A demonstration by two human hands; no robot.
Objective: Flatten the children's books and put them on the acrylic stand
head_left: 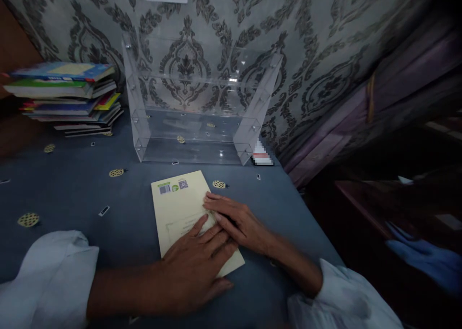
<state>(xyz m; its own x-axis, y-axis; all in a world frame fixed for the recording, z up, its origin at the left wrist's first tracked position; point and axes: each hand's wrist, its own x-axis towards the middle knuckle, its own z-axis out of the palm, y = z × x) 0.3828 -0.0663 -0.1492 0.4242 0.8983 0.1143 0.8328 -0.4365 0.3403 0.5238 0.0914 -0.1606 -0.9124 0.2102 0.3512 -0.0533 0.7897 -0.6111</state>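
Note:
A pale yellow book (180, 206) lies on the blue cloth in front of me, with a barcode, a QR code and a faint printed frame on its upper face. My left hand (197, 264) rests flat across its lower part, fingers spread, hiding much of that area. From the right, my right hand (238, 219) touches the book's right edge with its fingers stretched out, its fingertips close to those of the left hand. Neither hand is wrapped around anything. Behind the book stands a clear acrylic rack (191, 151) with tiered shelves.
Several books (68, 98) are stacked unevenly at the back left. A small blurred item (263, 155) sits by the rack's right foot. The patterned blue tablecloth (72, 184) ends along a slanting right edge. Wallpaper rises behind, and a purple curtain (325, 141) hangs at the right.

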